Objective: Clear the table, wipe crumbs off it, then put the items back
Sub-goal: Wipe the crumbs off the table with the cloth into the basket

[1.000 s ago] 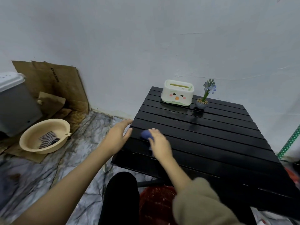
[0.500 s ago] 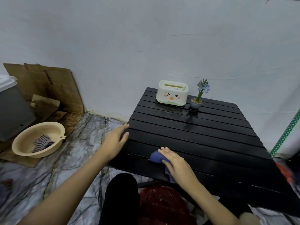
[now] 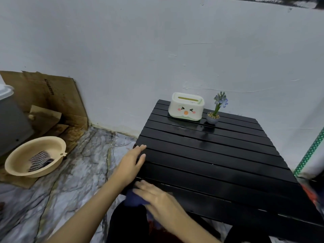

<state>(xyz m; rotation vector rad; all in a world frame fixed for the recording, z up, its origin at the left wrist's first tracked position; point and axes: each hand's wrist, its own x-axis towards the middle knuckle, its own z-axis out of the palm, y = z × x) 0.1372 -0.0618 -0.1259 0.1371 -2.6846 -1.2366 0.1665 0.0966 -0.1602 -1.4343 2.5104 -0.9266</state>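
Note:
A black slatted table (image 3: 219, 165) stands against the white wall. At its far edge sit a cream tissue box with a cartoon face (image 3: 186, 106) and a small potted blue flower (image 3: 214, 114). My right hand (image 3: 157, 199) presses a dark blue cloth (image 3: 134, 199) at the table's near left corner, and the cloth hangs partly over the edge. My left hand (image 3: 131, 163) lies flat with fingers apart on the table's left edge, holding nothing.
On the marble-patterned floor to the left stands a beige basin (image 3: 35, 156) with a striped cloth inside. Behind it, cardboard sheets (image 3: 50, 97) lean on the wall beside a grey bin (image 3: 10, 118). A red basket (image 3: 163, 234) shows under the table's near edge.
My right hand has dragged the blue cloth toward me, from the middle left of the table to its near left corner. My left hand has stayed on the left edge.

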